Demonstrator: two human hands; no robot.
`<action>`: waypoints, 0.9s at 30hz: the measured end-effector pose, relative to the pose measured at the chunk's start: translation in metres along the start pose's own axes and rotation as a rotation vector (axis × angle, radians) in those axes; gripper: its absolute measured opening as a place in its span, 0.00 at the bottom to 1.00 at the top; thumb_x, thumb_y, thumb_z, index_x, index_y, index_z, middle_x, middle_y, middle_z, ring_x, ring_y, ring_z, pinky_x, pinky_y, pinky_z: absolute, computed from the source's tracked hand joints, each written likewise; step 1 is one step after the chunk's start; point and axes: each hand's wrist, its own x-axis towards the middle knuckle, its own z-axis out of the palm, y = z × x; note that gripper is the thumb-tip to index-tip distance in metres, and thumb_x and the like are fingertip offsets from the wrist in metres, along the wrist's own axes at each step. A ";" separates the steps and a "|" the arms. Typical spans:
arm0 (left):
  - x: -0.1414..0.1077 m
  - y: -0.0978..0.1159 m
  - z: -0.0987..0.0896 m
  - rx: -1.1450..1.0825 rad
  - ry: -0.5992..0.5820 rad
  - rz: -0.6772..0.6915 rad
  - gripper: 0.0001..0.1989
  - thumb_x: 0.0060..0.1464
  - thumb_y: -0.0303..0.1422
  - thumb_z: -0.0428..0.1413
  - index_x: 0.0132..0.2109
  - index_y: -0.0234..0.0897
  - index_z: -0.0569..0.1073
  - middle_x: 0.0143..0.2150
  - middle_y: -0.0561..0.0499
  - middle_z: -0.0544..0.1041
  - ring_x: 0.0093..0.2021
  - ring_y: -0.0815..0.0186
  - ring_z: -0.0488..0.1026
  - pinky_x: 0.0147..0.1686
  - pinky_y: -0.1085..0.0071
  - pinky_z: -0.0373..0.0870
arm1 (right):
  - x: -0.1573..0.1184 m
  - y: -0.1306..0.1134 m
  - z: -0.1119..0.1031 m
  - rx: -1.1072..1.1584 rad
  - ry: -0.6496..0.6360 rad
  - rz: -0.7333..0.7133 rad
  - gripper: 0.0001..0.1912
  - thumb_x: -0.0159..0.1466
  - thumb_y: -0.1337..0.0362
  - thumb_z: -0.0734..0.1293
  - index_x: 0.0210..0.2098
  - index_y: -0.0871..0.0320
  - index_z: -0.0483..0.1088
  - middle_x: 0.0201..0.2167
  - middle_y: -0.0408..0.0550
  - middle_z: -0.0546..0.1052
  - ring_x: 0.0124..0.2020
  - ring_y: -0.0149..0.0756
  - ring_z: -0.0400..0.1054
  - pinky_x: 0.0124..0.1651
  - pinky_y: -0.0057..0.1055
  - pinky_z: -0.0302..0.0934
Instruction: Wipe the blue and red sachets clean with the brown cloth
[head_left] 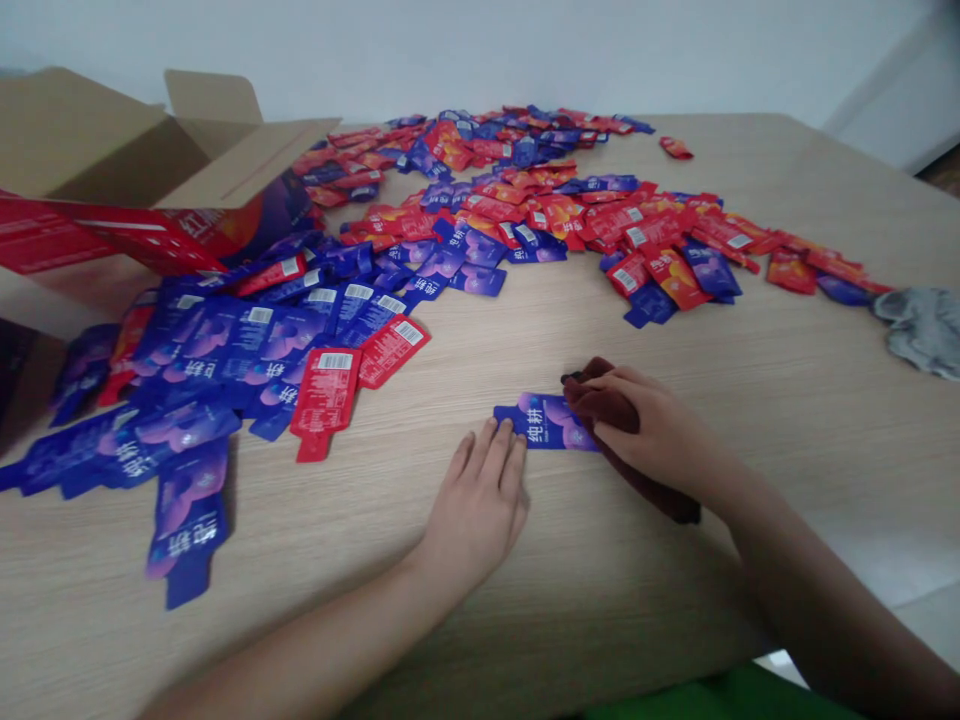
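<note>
A blue and purple sachet (pixel 551 422) lies flat on the wooden table (pixel 450 600) in front of me. My left hand (pixel 480 495) rests with its fingers stretched out over the sachet's left, narrow end. Over the sachet's right end, my right hand (pixel 649 430) grips a dark maroon cloth (pixel 611 410), which touches or covers that end. Part of the cloth hangs down below the hand. The right fingertips are partly hidden by the cloth.
An open cardboard box (pixel 187 160) stands at the back left. Blue sachets (pixel 247 340) and red ones (pixel 326 390) lie overlapped before it. Mixed red and blue sachets (pixel 660 235) spread across the back. A grey cloth (pixel 922 325) lies at the right edge.
</note>
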 end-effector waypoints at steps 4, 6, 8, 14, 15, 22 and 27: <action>0.000 -0.003 0.001 -0.029 0.023 0.010 0.24 0.60 0.31 0.49 0.61 0.22 0.66 0.62 0.34 0.68 0.63 0.47 0.63 0.60 0.53 0.62 | 0.004 -0.014 0.011 0.116 0.172 -0.106 0.20 0.59 0.63 0.67 0.51 0.52 0.70 0.51 0.51 0.72 0.52 0.47 0.68 0.54 0.48 0.63; 0.001 -0.003 -0.001 -0.048 0.021 0.002 0.24 0.60 0.30 0.49 0.60 0.20 0.67 0.60 0.33 0.70 0.61 0.46 0.64 0.58 0.54 0.64 | 0.007 -0.031 0.023 0.158 0.212 -0.189 0.21 0.60 0.63 0.66 0.53 0.53 0.68 0.54 0.53 0.69 0.53 0.46 0.66 0.55 0.46 0.62; 0.003 -0.002 -0.004 -0.060 -0.022 -0.009 0.21 0.58 0.30 0.51 0.56 0.20 0.70 0.55 0.33 0.72 0.57 0.47 0.67 0.54 0.54 0.67 | 0.008 -0.046 0.036 0.115 0.141 -0.268 0.22 0.60 0.63 0.66 0.55 0.54 0.67 0.55 0.53 0.68 0.53 0.47 0.65 0.55 0.47 0.62; 0.007 -0.004 -0.009 -0.071 -0.084 -0.027 0.21 0.56 0.26 0.52 0.56 0.23 0.70 0.61 0.33 0.68 0.59 0.47 0.64 0.54 0.56 0.67 | 0.001 -0.033 0.046 -0.120 0.003 -0.240 0.21 0.61 0.63 0.65 0.54 0.55 0.68 0.54 0.55 0.70 0.49 0.51 0.65 0.51 0.51 0.62; 0.007 -0.005 -0.009 -0.067 -0.081 -0.021 0.23 0.56 0.26 0.52 0.58 0.23 0.68 0.64 0.34 0.65 0.60 0.47 0.63 0.55 0.55 0.67 | -0.002 -0.022 0.043 -0.122 0.021 -0.210 0.20 0.61 0.63 0.65 0.53 0.55 0.68 0.54 0.55 0.70 0.49 0.51 0.65 0.51 0.52 0.62; 0.005 -0.009 -0.006 -0.051 -0.088 0.004 0.26 0.58 0.29 0.51 0.62 0.23 0.65 0.66 0.36 0.64 0.62 0.48 0.62 0.55 0.55 0.65 | -0.010 0.020 0.000 -0.054 0.099 -0.030 0.16 0.60 0.65 0.65 0.48 0.52 0.70 0.49 0.52 0.72 0.49 0.50 0.68 0.51 0.51 0.64; 0.007 -0.006 -0.008 -0.037 -0.054 -0.006 0.23 0.58 0.29 0.51 0.60 0.25 0.68 0.64 0.37 0.67 0.61 0.48 0.64 0.55 0.55 0.66 | -0.008 -0.031 0.010 -0.013 0.072 -0.188 0.28 0.60 0.67 0.64 0.60 0.53 0.64 0.58 0.53 0.67 0.54 0.48 0.66 0.53 0.46 0.65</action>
